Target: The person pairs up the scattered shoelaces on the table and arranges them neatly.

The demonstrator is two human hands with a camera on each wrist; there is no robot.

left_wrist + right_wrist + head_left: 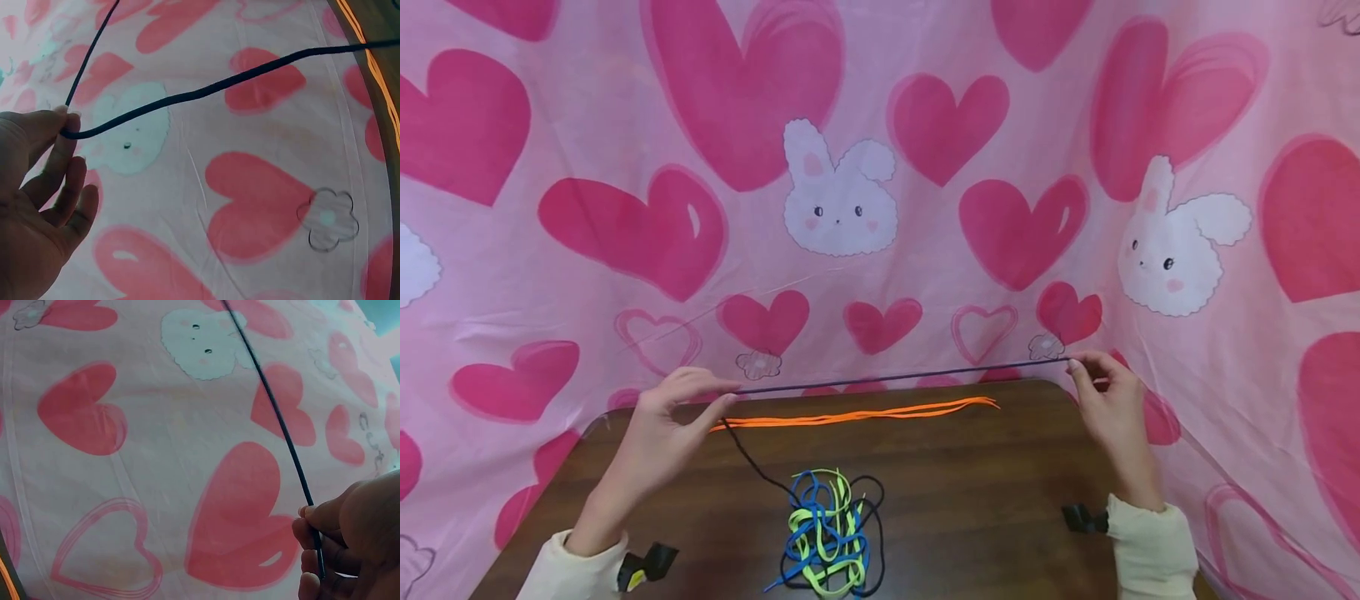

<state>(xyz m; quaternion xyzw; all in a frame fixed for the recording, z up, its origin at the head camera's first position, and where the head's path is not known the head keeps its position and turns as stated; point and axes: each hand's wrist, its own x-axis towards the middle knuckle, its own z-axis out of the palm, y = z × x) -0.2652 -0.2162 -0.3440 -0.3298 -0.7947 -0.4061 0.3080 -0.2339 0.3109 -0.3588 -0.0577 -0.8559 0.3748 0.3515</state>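
A black shoelace (pixel 895 377) is stretched nearly straight between both hands above the far edge of the table. My left hand (pixel 673 417) pinches it between thumb and forefinger, and from there a slack length (pixel 206 90) drops toward the pile. At the other side my right hand (pixel 1108 396) pinches the lace near its end; a short tip (pixel 322 565) sticks out past the fingers in the right wrist view. On the table below lies a tangled pile of blue, yellow-green and black laces (pixel 827 542), which the slack part runs into.
Orange laces (pixel 865 415) lie side by side along the back of the dark wooden table (pixel 985 500). Behind the table hangs a pink cloth (pixel 925 250) with hearts and rabbits. Black camera mounts (pixel 651 562) sit at both wrists.
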